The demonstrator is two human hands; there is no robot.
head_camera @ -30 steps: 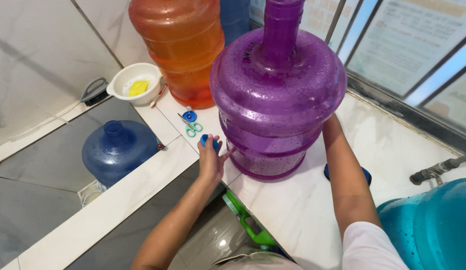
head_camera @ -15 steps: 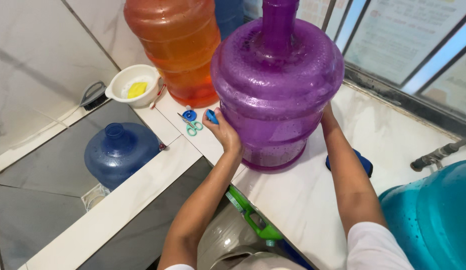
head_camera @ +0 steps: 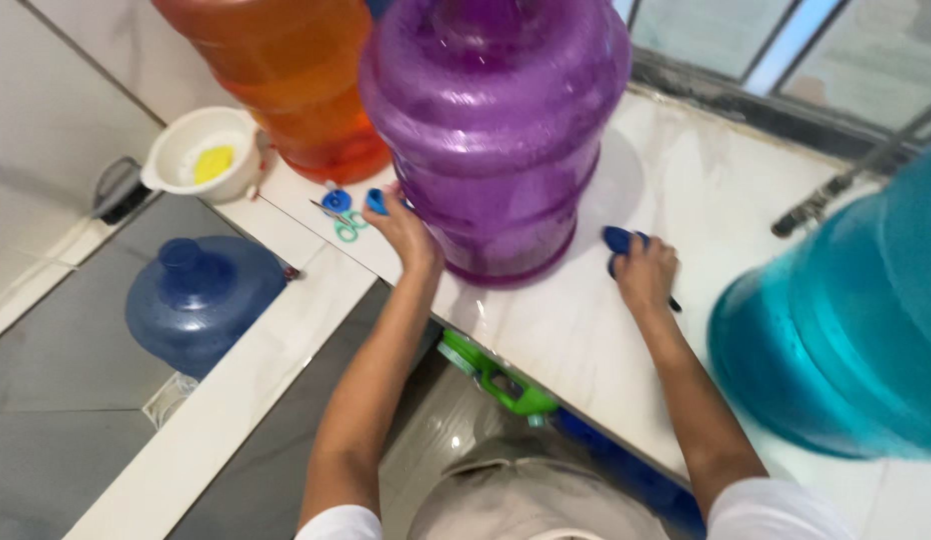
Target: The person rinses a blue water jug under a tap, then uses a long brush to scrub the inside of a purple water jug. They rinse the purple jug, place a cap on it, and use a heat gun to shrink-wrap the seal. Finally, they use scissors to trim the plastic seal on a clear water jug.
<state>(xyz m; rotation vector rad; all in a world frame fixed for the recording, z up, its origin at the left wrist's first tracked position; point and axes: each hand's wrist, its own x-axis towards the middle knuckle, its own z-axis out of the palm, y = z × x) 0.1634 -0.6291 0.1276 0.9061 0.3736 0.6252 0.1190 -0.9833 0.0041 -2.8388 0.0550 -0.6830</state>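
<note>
A big purple water jug (head_camera: 496,130) stands upright on the white marble counter (head_camera: 586,340). My left hand (head_camera: 406,232) is against its lower left side, close to the base, fingers pinched on a small blue cap (head_camera: 378,201). My right hand (head_camera: 644,272) lies on the counter just right of the jug's base, apart from the jug. Its fingers curl over a dark blue object (head_camera: 618,240), and a thin dark tip sticks out by the wrist.
An orange jug (head_camera: 286,80) stands behind and to the left, touching the purple one. Beside it are a white bowl (head_camera: 201,150) holding something yellow, another blue cap (head_camera: 336,201) and teal scissors (head_camera: 349,228). A teal jug (head_camera: 846,330) crowds the right; a dark blue jug (head_camera: 201,300) sits lower left.
My right hand has left the purple jug's side and dropped onto the blue object on the counter. My left hand stays at the jug's lower left. The view has moved closer.
</note>
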